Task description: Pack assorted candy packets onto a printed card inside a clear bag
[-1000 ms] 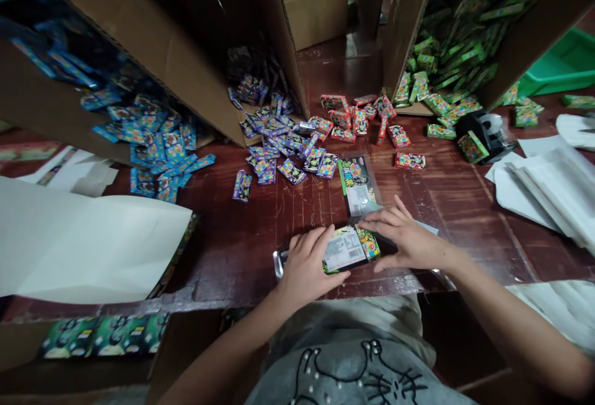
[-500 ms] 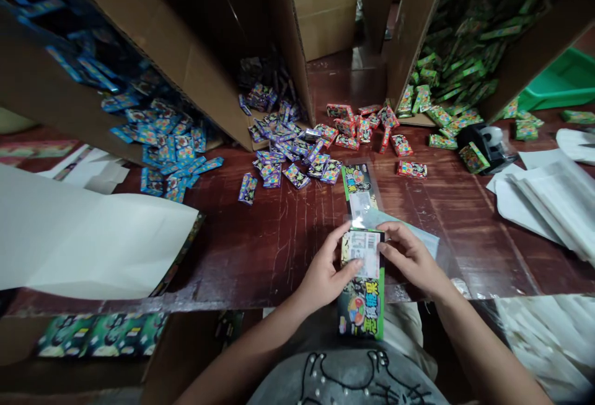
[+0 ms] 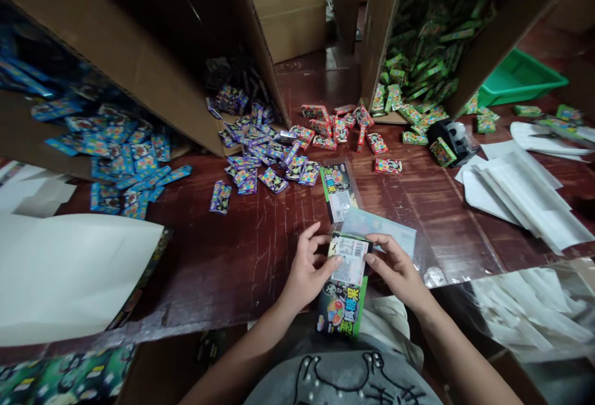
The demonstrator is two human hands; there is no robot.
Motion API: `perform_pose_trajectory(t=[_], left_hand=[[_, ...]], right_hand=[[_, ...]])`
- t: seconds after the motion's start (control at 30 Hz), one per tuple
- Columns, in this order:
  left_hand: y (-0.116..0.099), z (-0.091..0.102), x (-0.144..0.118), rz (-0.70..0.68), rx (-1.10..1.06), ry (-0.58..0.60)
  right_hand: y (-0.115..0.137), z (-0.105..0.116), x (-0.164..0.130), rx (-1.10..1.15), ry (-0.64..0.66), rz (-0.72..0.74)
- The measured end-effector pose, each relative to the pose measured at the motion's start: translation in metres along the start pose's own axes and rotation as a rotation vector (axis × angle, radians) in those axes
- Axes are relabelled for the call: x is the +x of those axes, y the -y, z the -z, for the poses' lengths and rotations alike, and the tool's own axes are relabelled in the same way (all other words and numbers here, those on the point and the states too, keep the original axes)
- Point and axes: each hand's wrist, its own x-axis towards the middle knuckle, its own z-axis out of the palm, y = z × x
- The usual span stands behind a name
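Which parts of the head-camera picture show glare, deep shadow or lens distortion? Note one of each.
Head view: glare on the clear plastic sleeves lying on the dark wooden table; deep shadow inside the tipped cardboard box at the left; wide-angle bending towards the edges, where box walls lean outward; the pack held by the left hand and right hand looks sharp.

Person's own body, head view: both forearms bare, no sleeves reaching the wrists. Left hand (image 3: 307, 271) and right hand (image 3: 397, 271) bare: no gloves, rings, watch or bands visible. Torso in a grey fabric top (image 3: 344, 380) bearing a black line-drawn graphic edged with small pale bead-like studs.
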Motion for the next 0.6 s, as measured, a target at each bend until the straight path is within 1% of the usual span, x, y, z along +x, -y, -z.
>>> perform_pose_trajectory(t=[0.03, 0.07, 0.1, 0.23, 0.33, 0.37, 0.4, 0.47, 0.53, 0.6], left_hand=[[0.002, -0.003, 0.000, 0.001, -0.005, -0.045], [0.004, -0.005, 0.001, 0.002, -0.012, -0.064], [0.005, -0.008, 0.002, -0.001, -0.016, -0.056], [0.003, -0.011, 0.013, -0.019, 0.009, 0.089], [-0.001, -0.005, 0.024, -0.010, 0.084, 0.222], [-0.002, -0.002, 0.027, -0.012, 0.117, 0.238], [-0.003, 0.000, 0.031, -0.023, 0.153, 0.237], [-0.004, 0.001, 0.036, -0.061, 0.197, 0.195], [-0.007, 0.000, 0.040, -0.091, 0.170, 0.145], [-0.012, -0.002, 0.043, -0.089, 0.111, 0.136]], right_hand=[[0.000, 0.001, -0.001, -0.004, 0.000, -0.008], [0.000, 0.002, -0.001, -0.009, -0.003, -0.013], [-0.001, 0.003, -0.002, -0.015, -0.013, -0.014], [-0.003, 0.010, 0.001, -0.055, -0.091, 0.024], [-0.006, 0.015, 0.003, -0.112, -0.121, 0.117], [-0.008, 0.015, 0.004, -0.135, -0.126, 0.152], [-0.009, 0.015, 0.004, -0.155, -0.132, 0.175], [-0.012, 0.014, 0.006, -0.174, -0.153, 0.186], [-0.012, 0.014, 0.008, -0.185, -0.170, 0.188], [-0.007, 0.017, 0.011, -0.229, -0.147, 0.204]])
